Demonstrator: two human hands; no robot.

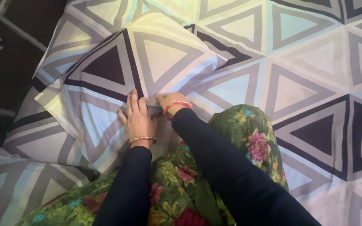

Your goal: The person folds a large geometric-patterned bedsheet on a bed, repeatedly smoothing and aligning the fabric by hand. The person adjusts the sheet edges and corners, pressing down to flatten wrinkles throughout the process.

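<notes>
The left hand [138, 117] lies flat on the pillow [147, 62], fingers together. The right hand [168, 102] pinches its cover edge; pulling evenly should smooth it.

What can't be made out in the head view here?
- Right hand: fingers tucked into the pillowcase fold; grip cannot be told.
- Left hand: lies flat on the pillowcase; the cloth under the palm is hidden.
- Pillow opening: covered by both hands.
- Dark furniture: cut off by the left edge, too dim to identify.
- Bedsheet: runs past the top and right edges.
</notes>
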